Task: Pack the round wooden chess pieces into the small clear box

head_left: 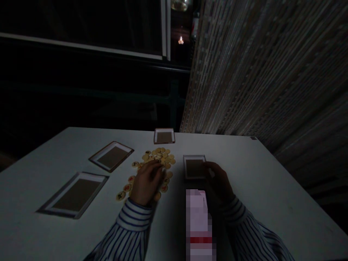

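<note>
A heap of small round yellow discs (pixel 160 157) with red or black marks lies in the middle of a white table (pixel 272 181). My left hand (pixel 146 181) rests on the near side of the heap, fingers curled over some discs. My right hand (pixel 219 181) lies at the near right corner of a small shallow tray (pixel 193 167), fingers bent against its rim. Both wrists wear striped sleeves. The room is very dark, so finger detail is poor.
Two larger flat trays (pixel 77 194) (pixel 111 156) lie on the left of the table, and another small tray (pixel 164 136) sits at the far edge. A woven blind (pixel 266 72) hangs at the right. A blurred patch (pixel 199 224) lies between my arms.
</note>
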Action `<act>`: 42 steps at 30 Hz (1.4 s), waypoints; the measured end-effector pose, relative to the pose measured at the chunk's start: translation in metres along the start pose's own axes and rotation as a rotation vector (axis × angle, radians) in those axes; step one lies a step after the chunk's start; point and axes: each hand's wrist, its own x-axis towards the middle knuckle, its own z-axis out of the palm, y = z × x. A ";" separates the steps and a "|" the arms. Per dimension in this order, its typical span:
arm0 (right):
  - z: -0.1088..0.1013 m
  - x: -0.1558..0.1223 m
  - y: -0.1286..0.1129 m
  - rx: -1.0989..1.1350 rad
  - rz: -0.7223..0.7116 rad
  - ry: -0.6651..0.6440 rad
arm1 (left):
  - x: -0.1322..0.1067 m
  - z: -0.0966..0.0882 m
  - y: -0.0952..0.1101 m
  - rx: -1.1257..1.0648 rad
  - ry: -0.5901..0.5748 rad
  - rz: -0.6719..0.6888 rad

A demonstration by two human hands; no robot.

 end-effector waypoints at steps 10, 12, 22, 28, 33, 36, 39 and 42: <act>0.032 0.009 -0.031 -0.046 -0.124 -0.150 | -0.011 -0.001 -0.005 0.171 -0.103 0.108; 0.039 0.004 -0.031 -0.098 -0.156 -0.156 | -0.012 -0.001 -0.005 0.199 -0.120 0.128; 0.047 -0.009 -0.027 -0.172 -0.272 -0.231 | -0.016 0.002 0.007 0.397 -0.125 0.158; 0.048 -0.010 -0.024 -0.155 -0.286 -0.217 | -0.021 0.008 0.008 0.431 -0.093 0.152; 0.048 -0.010 -0.025 -0.161 -0.286 -0.219 | -0.022 0.013 0.010 0.471 -0.085 0.139; 0.049 -0.011 -0.024 -0.174 -0.287 -0.227 | -0.022 0.015 0.010 0.462 -0.086 0.129; 0.049 -0.011 -0.023 -0.170 -0.291 -0.235 | -0.023 0.017 0.010 0.459 -0.097 0.123; 0.049 -0.012 -0.023 -0.171 -0.295 -0.228 | -0.024 0.018 0.009 0.486 -0.107 0.119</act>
